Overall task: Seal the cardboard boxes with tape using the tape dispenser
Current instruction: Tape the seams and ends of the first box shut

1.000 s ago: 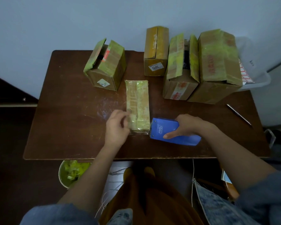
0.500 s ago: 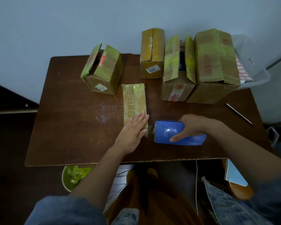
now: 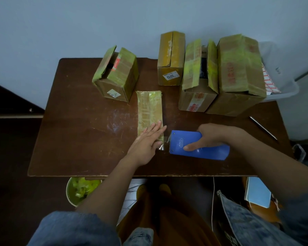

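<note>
A flat, narrow cardboard box [image 3: 149,107] covered in clear tape lies in the middle of the brown table [image 3: 78,132]. My left hand [image 3: 146,142] rests flat on its near end, fingers spread and pressing down. My right hand [image 3: 210,136] grips the blue tape dispenser [image 3: 197,145], which lies on the table just right of the box's near end. A short strip of clear tape [image 3: 163,144] runs from the dispenser's toothed edge to the box.
Four more cardboard boxes stand at the back: one with an open flap [image 3: 116,75] at left, a tall closed one [image 3: 170,57], an open one [image 3: 197,77] and a large one [image 3: 238,71]. A pen [image 3: 263,127] lies at right. A bin [image 3: 82,189] sits under the table.
My left hand went from gripping the box's near left edge to lying flat on top of it. The dispenser shifted slightly right, away from the box's end.
</note>
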Demonstrator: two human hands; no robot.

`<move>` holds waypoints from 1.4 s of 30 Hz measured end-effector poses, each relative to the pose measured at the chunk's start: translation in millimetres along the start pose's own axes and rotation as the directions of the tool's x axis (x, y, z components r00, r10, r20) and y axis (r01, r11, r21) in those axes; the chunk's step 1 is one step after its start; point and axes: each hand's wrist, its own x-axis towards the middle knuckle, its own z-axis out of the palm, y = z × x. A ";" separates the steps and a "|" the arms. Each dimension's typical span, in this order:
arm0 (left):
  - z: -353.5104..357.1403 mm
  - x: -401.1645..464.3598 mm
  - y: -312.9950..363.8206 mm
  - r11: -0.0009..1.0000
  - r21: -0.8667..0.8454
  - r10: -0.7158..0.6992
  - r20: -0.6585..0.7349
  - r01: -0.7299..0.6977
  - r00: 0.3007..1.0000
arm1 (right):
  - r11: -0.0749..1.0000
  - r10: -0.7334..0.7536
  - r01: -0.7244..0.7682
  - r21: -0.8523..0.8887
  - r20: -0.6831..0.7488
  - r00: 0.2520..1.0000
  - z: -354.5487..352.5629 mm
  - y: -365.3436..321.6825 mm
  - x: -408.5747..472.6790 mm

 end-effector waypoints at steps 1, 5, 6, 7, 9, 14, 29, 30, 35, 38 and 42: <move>0.0 0.1 0.3 1.000 0.000 -0.002 -0.002 0.002 1.000 | 1.000 0.012 -0.012 -0.004 0.002 1.000 -1.7 -2.4 -0.1; 1.0 0.4 0.4 1.000 -0.010 -0.003 -0.001 0.003 1.000 | 0.998 0.048 -0.048 -0.046 0.007 0.999 -6.0 -16.3 3.3; 1.1 0.7 -0.1 1.000 -0.019 -0.003 0.000 0.003 1.000 | 0.997 0.060 -0.059 -0.057 0.013 0.998 -7.5 -20.7 3.5; 0.8 1.1 -0.6 1.000 -0.029 -0.004 -0.001 0.004 1.000 | 0.995 0.070 -0.068 -0.074 0.021 0.997 -9.4 -25.0 3.0; -0.1 1.6 -0.9 0.999 -0.044 -0.007 -0.001 0.007 1.000 | 0.987 0.091 -0.084 -0.139 0.047 0.995 -15.5 -34.5 0.5; -1.3 1.6 2.6 0.999 -0.051 -0.017 0.012 0.017 1.000 | 0.962 0.161 -0.130 -0.239 0.111 0.981 -36.4 -63.4 -0.4; 4.3 -2.5 4.1 0.999 0.027 -0.046 -0.035 0.047 0.998 | 0.907 0.161 -0.348 -0.238 -0.567 0.808 18.1 -17.2 0.2; 4.9 -2.4 4.8 0.998 0.028 -0.049 -0.025 0.050 0.998 | 0.928 0.190 -0.341 -0.150 -0.598 0.779 31.5 -21.4 5.0; -4.6 0.5 8.2 0.946 -0.305 -0.107 0.026 0.110 0.994 | 0.955 0.298 -0.229 0.191 -0.585 0.754 82.4 -20.6 26.5; -8.9 -1.8 6.8 0.817 -0.571 -0.139 -0.058 0.081 0.989 | 0.946 0.308 -0.179 0.269 -0.577 0.757 89.2 -19.0 26.1; -18.8 -12.3 4.4 0.786 -0.618 -0.308 -0.340 0.036 0.889 | 0.953 0.300 -0.239 0.188 -0.720 0.626 85.9 -33.7 2.3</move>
